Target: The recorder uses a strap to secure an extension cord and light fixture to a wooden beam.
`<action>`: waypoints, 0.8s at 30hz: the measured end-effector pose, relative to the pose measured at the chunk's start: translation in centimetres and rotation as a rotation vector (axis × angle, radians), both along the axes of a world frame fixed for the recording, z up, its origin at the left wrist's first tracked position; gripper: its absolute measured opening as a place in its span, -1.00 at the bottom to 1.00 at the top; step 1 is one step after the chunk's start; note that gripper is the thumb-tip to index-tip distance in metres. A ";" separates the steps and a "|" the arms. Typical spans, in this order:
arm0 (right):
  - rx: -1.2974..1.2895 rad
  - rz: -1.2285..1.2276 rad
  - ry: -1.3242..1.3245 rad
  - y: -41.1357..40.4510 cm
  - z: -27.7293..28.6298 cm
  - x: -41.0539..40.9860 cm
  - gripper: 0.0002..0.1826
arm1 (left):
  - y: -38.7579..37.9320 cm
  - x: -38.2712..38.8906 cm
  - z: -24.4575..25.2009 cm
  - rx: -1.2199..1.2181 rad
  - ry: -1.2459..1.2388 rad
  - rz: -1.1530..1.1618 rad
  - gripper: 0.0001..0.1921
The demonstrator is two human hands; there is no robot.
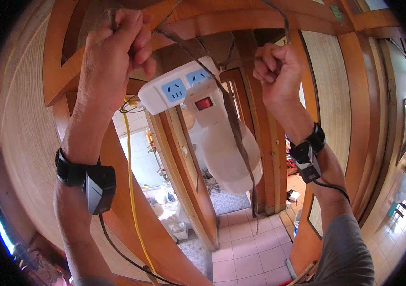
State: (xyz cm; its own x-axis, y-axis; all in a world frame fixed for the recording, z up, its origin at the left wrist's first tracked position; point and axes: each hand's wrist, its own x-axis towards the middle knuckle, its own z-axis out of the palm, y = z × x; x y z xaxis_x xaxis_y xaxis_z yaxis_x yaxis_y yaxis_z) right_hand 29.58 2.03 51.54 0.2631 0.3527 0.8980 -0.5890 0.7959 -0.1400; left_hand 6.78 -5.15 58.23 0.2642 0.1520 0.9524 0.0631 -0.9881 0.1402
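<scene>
My left hand (117, 50) is raised at the upper left, its fingers curled around a dark strap that shows above the fist. At the upper right my right hand (278, 69) pinches another length of the dark cloth strap (237, 128), which rises out of the top of the view. One loose end crosses in front of the fittings and dangles down. Between my hands hangs a white power strip (151, 94) with blue socket faces, tilted. In front of it is a white plastic fitting (210, 112) with a red rocker switch (203, 103) and a rounded translucent body (224, 157).
A wooden frame beam (203, 26) runs behind my hands. A yellow cable (129, 171) hangs at the left beside the wooden door frame. Beyond lie a washroom with a white basin (159, 210) and a pink tiled floor (247, 246). Wrist-worn devices with cables are on both forearms.
</scene>
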 end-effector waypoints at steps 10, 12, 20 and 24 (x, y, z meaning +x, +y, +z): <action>-0.002 0.043 -0.027 0.4 -0.4 -0.2 -0.74 | -1.0 1.9 1.0 0.079 0.072 0.123 -0.69; -0.004 0.037 -0.022 0.6 -0.6 -0.2 -0.75 | -0.8 2.0 1.0 0.049 0.068 0.115 -0.68; -0.004 0.018 -0.081 1.4 -1.4 -0.3 -0.72 | -0.4 1.2 1.1 0.155 0.078 0.270 -0.65; 0.019 -0.007 -0.095 1.5 -1.5 0.0 -0.71 | 0.3 0.9 1.1 0.172 0.045 0.307 -0.64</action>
State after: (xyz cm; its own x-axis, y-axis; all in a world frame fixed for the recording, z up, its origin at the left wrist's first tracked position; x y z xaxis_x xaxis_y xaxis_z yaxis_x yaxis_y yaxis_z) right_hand 29.57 3.53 50.07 0.1791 0.3341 0.9254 -0.5686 0.8027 -0.1798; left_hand 7.67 -4.89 59.37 0.2731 0.0693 0.9595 0.3635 -0.9309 -0.0363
